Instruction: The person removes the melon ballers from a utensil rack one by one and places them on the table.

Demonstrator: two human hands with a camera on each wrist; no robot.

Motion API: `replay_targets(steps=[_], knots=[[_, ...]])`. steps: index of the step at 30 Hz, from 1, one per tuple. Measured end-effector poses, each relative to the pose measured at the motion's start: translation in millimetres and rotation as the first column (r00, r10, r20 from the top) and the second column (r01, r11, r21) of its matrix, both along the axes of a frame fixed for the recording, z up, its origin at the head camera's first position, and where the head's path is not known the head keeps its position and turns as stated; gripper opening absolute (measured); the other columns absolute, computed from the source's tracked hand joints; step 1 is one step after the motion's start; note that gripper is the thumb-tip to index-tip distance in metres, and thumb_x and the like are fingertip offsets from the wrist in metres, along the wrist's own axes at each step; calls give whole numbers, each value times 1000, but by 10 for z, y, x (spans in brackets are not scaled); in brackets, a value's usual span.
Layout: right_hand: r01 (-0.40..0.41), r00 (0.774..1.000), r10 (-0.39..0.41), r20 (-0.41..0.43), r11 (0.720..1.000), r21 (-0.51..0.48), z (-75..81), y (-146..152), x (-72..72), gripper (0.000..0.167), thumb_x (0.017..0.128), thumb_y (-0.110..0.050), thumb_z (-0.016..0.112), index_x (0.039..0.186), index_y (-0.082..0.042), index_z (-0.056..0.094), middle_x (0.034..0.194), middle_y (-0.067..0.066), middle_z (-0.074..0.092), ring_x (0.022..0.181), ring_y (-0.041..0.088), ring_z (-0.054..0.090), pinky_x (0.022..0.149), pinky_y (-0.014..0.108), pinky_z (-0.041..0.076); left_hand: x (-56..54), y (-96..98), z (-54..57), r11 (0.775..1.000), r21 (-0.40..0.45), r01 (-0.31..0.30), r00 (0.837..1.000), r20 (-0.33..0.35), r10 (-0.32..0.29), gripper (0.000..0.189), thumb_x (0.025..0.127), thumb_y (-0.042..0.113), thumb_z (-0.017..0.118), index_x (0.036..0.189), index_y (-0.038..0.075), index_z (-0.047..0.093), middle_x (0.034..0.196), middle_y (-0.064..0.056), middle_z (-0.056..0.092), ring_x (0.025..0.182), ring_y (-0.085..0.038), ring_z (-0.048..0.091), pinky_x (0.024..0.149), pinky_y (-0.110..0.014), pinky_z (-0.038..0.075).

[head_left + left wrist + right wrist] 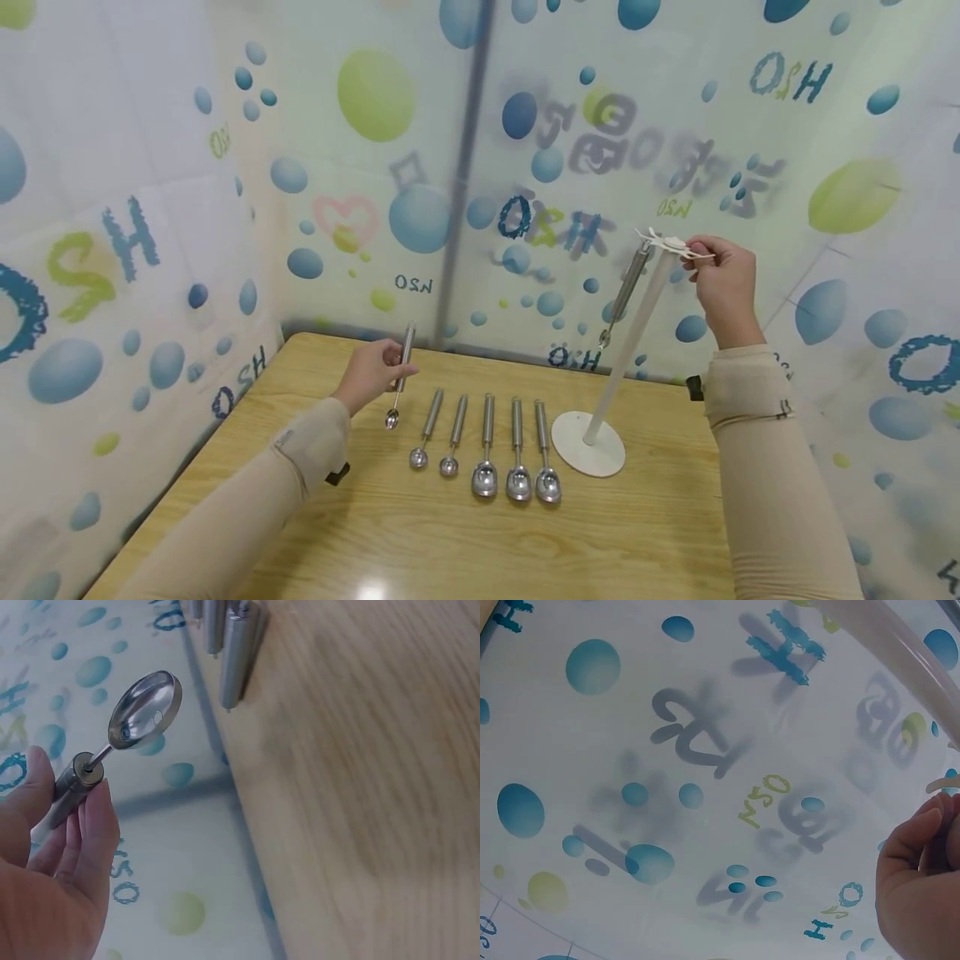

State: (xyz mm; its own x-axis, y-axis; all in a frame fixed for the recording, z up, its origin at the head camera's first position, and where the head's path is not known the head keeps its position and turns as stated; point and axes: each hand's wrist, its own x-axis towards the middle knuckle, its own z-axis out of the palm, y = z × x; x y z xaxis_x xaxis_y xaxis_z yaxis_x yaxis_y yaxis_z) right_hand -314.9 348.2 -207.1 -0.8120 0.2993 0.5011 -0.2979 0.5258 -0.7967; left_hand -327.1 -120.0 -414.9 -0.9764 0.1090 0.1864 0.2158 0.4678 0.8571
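My left hand (372, 372) grips a small metal scoop (406, 360) by its handle, held upright above the table's left part with the bowl downward. In the left wrist view the thumb and fingers wrap the scoop's handle (69, 793), and its shiny oval bowl (147, 711) points away from the hand. My right hand (726, 283) pinches a hooked arm at the top of a white stand (637, 342). Another metal scoop (628, 287) hangs from the stand's opposite side. The right wrist view shows the right hand (922, 877) only partly, at its edge.
Several metal scoops (488, 442) lie in a row on the wooden table (360, 533), handles toward the back. The stand's round white base (588, 462) sits right of them. A curtain (360, 167) printed with bubbles hangs behind the table and on both sides.
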Motion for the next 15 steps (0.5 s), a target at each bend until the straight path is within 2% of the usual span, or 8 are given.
replay_targets(steps=[8, 15], knots=[[10, 1000, -10, -1, 1000, -29, -22, -11, 4, 26, 105, -24, 55, 114, -4, 69, 82, -15, 62, 77, 7, 55, 66, 13, 48, -5, -47, -190, 999, -42, -25, 998, 57, 28, 31, 91, 18, 79, 111, -3, 67, 94, -13, 66, 80, -22, 67, 67, -32, 61], [15, 1000, -15, 3, 1000, -15, -5, -14, -2, 28, 105, -26, 54, 115, -3, 67, 79, -17, 61, 74, 6, 55, 64, 13, 47, -23, -30, -316, 996, -68, -60, 992, 105, 67, 32, 89, 17, 80, 110, -4, 67, 94, -13, 64, 78, -22, 65, 64, -32, 60]])
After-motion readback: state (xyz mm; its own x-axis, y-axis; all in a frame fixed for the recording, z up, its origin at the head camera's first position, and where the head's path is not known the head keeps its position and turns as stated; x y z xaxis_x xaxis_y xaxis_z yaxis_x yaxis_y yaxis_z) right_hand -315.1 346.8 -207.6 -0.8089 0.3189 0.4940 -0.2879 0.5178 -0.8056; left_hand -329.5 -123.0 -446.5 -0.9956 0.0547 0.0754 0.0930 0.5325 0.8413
